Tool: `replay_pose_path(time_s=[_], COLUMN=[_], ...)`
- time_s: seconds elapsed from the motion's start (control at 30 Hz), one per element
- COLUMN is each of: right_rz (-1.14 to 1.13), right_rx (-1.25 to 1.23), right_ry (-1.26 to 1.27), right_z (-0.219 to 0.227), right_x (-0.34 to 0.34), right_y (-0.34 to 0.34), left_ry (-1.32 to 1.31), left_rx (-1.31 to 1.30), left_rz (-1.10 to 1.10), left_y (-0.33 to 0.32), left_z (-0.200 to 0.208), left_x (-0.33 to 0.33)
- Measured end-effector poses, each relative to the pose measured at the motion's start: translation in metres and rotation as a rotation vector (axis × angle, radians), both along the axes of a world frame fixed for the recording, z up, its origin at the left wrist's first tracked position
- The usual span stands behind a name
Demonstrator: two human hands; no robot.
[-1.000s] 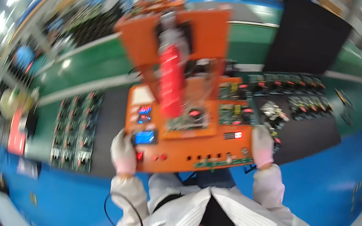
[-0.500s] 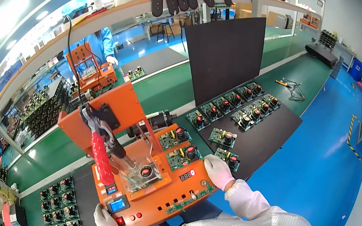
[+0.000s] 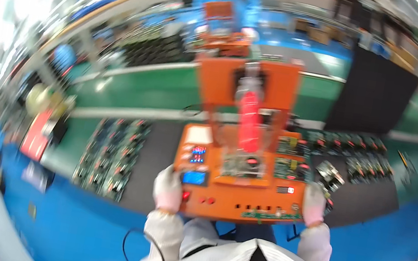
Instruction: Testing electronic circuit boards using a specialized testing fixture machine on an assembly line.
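An orange test fixture (image 3: 222, 202) stands in front of me, with a small blue screen, red buttons and a red-handled lever (image 3: 249, 120) upright over it. Under the clear press plate lies a green circuit board (image 3: 247, 165) with a round, dark and red part. Two more circuit boards (image 3: 285, 168) rest on the fixture's right side. My left hand (image 3: 169, 187), in a white glove, is closed around the fixture's left front edge. At the right edge, my gloved right hand (image 3: 314, 204) grips the side, close to a loose circuit board (image 3: 330, 175). The picture is smeared by motion.
Rows of circuit boards (image 3: 114, 153) lie to the left, and more boards (image 3: 368, 168) to the right on a dark mat. A black panel (image 3: 372, 94) stands at the back right. Beyond the green bench, a person in blue (image 3: 252, 10) is near another orange fixture (image 3: 224, 42).
My view has swung left, so the fixture now appears square in front of me and the left rows of boards show fully. Both hands are still at the fixture's sides.
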State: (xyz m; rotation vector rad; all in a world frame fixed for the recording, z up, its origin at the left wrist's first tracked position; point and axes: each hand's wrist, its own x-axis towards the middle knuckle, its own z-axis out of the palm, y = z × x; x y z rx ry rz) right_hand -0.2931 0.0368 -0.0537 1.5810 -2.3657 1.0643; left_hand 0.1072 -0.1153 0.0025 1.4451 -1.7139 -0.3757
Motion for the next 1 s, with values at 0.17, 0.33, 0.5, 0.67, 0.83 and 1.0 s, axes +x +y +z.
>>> replay_pose_path(time_s=[0.17, 0.33, 0.5, 0.67, 0.83, 1.0], right_rz=[0.026, 0.113, 0.098, 0.053, 0.058, 0.060], right_rx=[-0.168, 0.021, 0.019, 0.022, 0.074, 0.078], right_ry=[-0.237, -0.342, -0.363, -0.408, -0.386, -0.387], right_z=[-0.025, 0.005, 0.006, 0.001, 0.003, 0.013], right_x=[-0.019, -0.010, -0.007, -0.015, -0.016, -0.007], right_y=[-0.001, 0.003, 0.002, -0.001, -0.002, 0.001], left_ry=[-0.072, -0.080, -0.113, -0.081, -0.049, 0.153], left_rx=[0.002, 0.034, -0.017, 0.060, 0.008, -0.303], left_rz=[0.089, 0.187, 0.188, 0.177, 0.201, 0.286], left_y=[-0.001, 0.013, 0.012, 0.010, 0.009, 0.017], left_z=[-0.010, -0.010, -0.014, -0.008, -0.007, 0.002], left_x=[0.006, 0.008, 0.007, 0.003, 0.003, 0.004])
